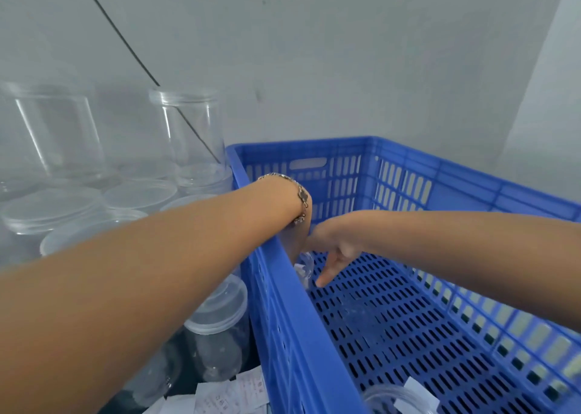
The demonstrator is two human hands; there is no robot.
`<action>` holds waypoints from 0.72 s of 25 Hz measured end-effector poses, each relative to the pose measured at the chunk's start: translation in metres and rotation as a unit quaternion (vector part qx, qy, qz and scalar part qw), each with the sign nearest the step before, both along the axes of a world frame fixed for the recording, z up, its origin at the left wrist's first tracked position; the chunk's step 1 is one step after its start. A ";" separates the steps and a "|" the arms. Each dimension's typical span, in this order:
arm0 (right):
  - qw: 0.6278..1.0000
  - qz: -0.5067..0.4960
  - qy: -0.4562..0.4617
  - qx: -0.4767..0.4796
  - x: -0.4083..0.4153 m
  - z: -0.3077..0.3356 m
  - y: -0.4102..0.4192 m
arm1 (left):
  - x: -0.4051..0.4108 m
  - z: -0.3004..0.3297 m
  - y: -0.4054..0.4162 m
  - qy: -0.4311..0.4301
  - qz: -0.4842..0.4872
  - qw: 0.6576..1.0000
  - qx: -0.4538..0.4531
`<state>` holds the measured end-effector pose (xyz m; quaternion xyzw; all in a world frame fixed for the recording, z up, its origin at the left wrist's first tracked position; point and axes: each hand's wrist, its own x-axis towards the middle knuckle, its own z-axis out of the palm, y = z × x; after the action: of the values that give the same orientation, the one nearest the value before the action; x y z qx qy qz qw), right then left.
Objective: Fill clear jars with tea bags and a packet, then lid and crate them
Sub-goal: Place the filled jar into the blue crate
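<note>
Reaching over the left wall of a blue crate, both arms go down toward the same spot inside it. The left hand is mostly hidden behind the crate's left wall, so I cannot tell if it is gripping or loose; only a bit of it shows below the wrist, which wears a bracelet. The right hand hangs with its fingers straight and loose, pointing down at the crate's floor, and it holds nothing. Right between the two hands, pressed close to the left wall, is a clear jar with something white inside it. It is blurry and half hidden, so I cannot tell if either hand touches it. Another clear jar with white paper in it sits at the near edge of the crate, at the bottom of the view. Outside the crate, on its left side, stand many empty clear jars, some tall and upright by the wall, some with lids on top. Small white tea bags lie in a loose pile near the crate's near-left corner.
</note>
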<state>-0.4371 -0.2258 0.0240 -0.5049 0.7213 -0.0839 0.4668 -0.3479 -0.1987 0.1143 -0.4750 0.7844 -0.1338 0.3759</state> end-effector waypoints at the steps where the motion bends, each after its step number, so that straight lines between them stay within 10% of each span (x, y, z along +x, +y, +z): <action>1: 0.997 -0.027 -0.061 0.029 0.003 -0.001 -0.001 | -0.001 -0.002 -0.002 0.010 0.005 1.000 -0.001; 10: 0.985 -0.048 -0.165 -0.022 0.016 0.001 0.003 | 0.021 0.022 -0.009 0.237 -0.075 0.967 -0.059; 18: 0.943 -0.054 -0.044 -0.326 0.054 0.104 -0.002 | 0.147 0.078 0.001 0.601 0.087 0.729 -0.315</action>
<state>-0.3832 -0.2277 0.1276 -0.5858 0.6592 -0.3613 0.3028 -0.2013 -0.1982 0.1925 -0.6133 0.7145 -0.0271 -0.3355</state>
